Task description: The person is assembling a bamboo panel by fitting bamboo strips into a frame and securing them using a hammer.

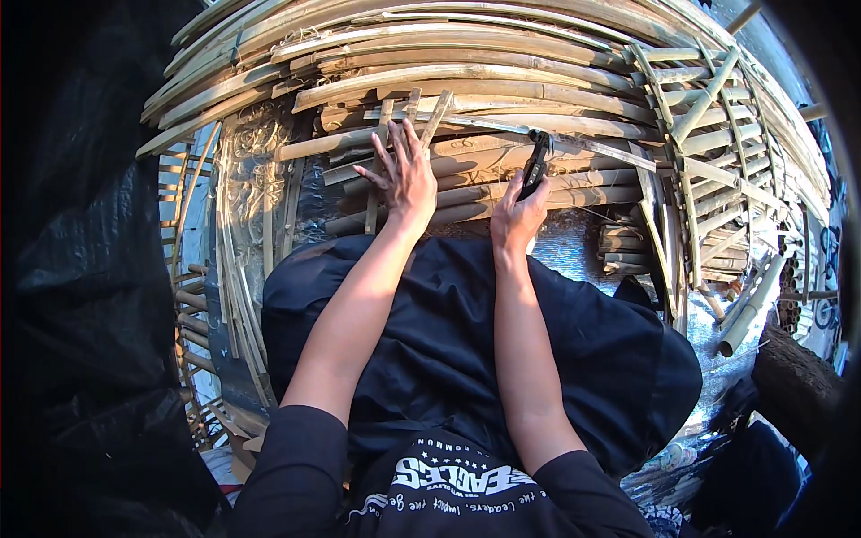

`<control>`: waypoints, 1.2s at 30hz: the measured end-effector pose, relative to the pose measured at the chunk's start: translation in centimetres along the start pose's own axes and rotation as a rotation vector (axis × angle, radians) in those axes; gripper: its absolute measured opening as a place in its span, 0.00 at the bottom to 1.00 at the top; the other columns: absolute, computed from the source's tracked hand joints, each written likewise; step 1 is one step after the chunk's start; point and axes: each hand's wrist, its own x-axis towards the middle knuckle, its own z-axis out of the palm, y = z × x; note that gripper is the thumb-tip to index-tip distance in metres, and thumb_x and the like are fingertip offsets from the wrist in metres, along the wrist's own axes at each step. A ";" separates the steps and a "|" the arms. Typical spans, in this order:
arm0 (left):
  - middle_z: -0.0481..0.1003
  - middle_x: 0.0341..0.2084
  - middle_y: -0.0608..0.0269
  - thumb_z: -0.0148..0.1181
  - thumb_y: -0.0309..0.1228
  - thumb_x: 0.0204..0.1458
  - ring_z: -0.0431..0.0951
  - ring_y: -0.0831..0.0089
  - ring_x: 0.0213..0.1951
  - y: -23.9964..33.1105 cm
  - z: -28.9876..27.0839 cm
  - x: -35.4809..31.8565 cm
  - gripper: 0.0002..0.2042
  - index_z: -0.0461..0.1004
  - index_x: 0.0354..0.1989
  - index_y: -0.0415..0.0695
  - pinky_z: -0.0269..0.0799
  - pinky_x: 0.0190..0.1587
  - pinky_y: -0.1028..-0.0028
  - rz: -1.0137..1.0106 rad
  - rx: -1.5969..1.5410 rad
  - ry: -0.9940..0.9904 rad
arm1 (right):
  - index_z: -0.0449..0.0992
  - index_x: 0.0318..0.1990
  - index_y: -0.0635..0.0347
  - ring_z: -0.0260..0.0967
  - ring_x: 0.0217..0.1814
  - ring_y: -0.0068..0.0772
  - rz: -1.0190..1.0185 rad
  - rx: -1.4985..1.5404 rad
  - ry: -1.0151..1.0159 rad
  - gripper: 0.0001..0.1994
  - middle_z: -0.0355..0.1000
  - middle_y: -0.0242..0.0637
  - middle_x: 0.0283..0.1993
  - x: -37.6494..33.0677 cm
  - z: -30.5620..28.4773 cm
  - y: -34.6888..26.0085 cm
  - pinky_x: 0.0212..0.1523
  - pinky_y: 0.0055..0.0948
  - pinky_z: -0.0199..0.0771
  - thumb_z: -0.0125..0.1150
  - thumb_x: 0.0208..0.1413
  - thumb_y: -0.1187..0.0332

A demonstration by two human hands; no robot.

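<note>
My left hand [408,179] lies with its fingers spread over short upright bamboo slats [438,117], which cross longer split bamboo strips [484,157]. To its right, my right hand [520,215] is closed around a black hand tool [537,161]. The tool points away from me and has a dark, blunt head at its far end; its exact kind is hard to make out. A thin, pale straight strip [592,147] runs slantwise behind the tool's head.
Long split bamboo lengths [466,70] are stacked across the far side. A bamboo lattice panel [708,134] stands at the right, near a cut bamboo pole [752,309] and a dark log [794,377]. Thin strips [240,305] and curled shavings [256,170] lie left; black sheeting [85,269] hangs beyond.
</note>
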 end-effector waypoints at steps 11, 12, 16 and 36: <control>0.45 0.78 0.46 0.49 0.41 0.68 0.41 0.39 0.78 -0.7 0.8 0.4 0.37 0.40 0.80 0.46 0.36 0.66 0.18 0.042 0.011 0.012 | 0.67 0.51 0.68 0.76 0.36 0.59 -0.002 0.031 -0.089 0.15 0.76 0.57 0.35 0.4 0.3 -0.2 0.38 0.48 0.73 0.56 0.70 0.62; 0.45 0.78 0.46 0.49 0.41 0.68 0.41 0.39 0.78 -0.4 0.6 0.3 0.37 0.40 0.80 0.46 0.36 0.66 0.18 0.042 0.009 0.008 | 0.67 0.52 0.68 0.76 0.37 0.63 0.013 0.021 -0.106 0.15 0.76 0.59 0.36 0.6 0.1 -0.3 0.39 0.50 0.72 0.55 0.71 0.62; 0.44 0.78 0.43 0.53 0.51 0.64 0.41 0.38 0.78 0.2 -0.7 0.4 0.42 0.41 0.79 0.43 0.34 0.66 0.18 0.051 -0.027 -0.019 | 0.67 0.52 0.69 0.75 0.43 0.72 0.018 -0.042 -0.126 0.16 0.77 0.66 0.40 0.8 0.1 -0.1 0.43 0.55 0.72 0.53 0.71 0.61; 0.67 0.66 0.53 0.71 0.36 0.53 0.64 0.51 0.69 3.1 -1.3 4.1 0.28 0.73 0.63 0.47 0.59 0.70 0.47 0.431 -0.449 0.198 | 0.65 0.57 0.71 0.74 0.48 0.73 0.078 -0.105 -0.157 0.21 0.77 0.68 0.43 1.2 0.1 -1.2 0.48 0.57 0.72 0.52 0.71 0.58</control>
